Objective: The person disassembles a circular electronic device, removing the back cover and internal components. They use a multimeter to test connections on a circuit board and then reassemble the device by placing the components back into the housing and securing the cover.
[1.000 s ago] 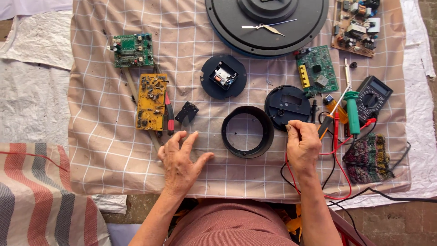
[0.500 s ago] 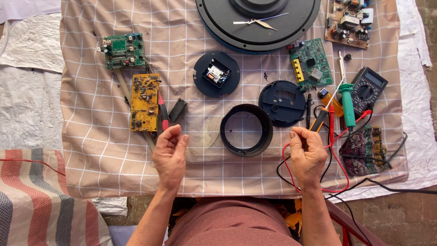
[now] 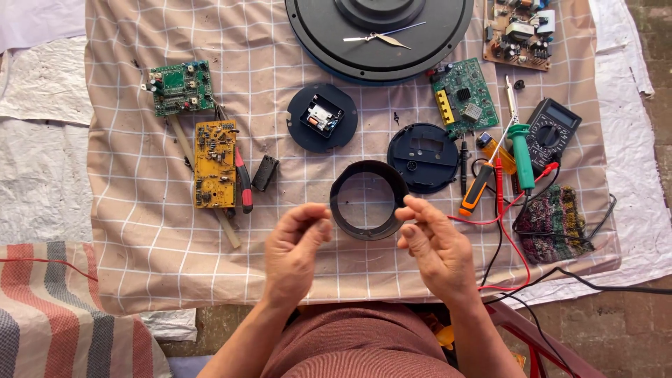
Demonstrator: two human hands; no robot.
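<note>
Black round plastic ring point(image 3: 369, 199) lay between my hands; right hand point(image 3: 435, 246) pinched a red wire point(image 3: 467, 221), left hand point(image 3: 294, 246) fingers curled empty.

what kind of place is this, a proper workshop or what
Likely a makeshift electronics repair spot on the ground, not a fitted workshop: a checked cloth serves as the bench, with circuit boards like the yellow board, a multimeter and a screwdriver on it.

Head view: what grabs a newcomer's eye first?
Both hands, left hand and right hand, raised at the bottom centre, flanking a black ring on the checked cloth. At top centre sits a big black clock disc with loose-looking hands. Circuit boards lie scattered: a yellow board left, a green board right, beside a multimeter with red leads.
</note>
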